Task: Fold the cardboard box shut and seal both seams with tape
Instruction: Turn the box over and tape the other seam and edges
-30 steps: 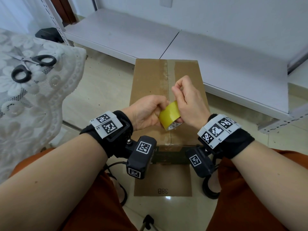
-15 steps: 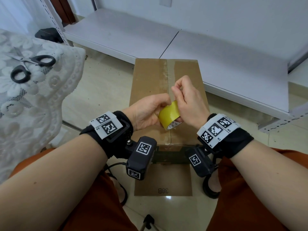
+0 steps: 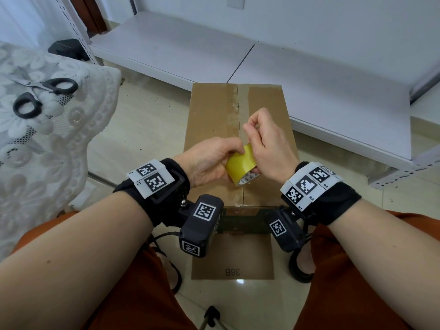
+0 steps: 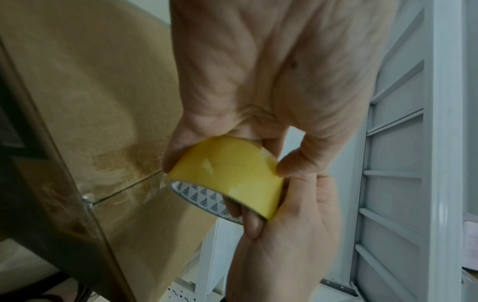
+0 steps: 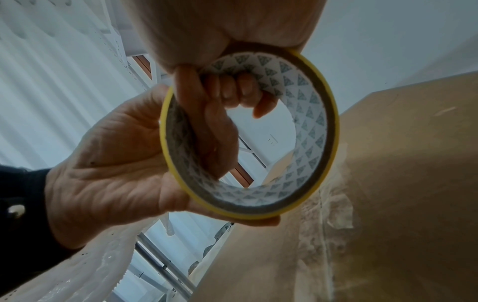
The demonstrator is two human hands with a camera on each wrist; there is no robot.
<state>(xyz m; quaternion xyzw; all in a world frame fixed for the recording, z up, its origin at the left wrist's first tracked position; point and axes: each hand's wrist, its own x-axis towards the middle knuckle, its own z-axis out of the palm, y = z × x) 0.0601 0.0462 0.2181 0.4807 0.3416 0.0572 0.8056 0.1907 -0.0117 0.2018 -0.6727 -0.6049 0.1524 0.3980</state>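
Note:
A brown cardboard box (image 3: pixel 214 120) stands on the floor in front of my knees, its top flaps folded flat with a middle seam (image 3: pixel 238 110) under old clear tape. Both hands hold a yellow tape roll (image 3: pixel 241 163) just above the near half of the box top. My left hand (image 3: pixel 209 160) grips the roll (image 4: pixel 227 179) from the left, thumb on its outer face. My right hand (image 3: pixel 269 144) hooks its lower fingers through the core (image 5: pixel 238 92). Its thumb and forefinger pinch together above the roll; what lies between them is not visible.
Black-handled scissors (image 3: pixel 40 94) lie on a white lace cloth (image 3: pixel 59 144) at the left. White shelf boards (image 3: pixel 309 75) run behind and to the right of the box. A metal upright (image 3: pixel 78 29) stands at the back left. Tiled floor (image 3: pixel 142 120) surrounds the box.
My left fingers have crept slightly to the right over the roll. The box, the roll and my right hand stay where they were.

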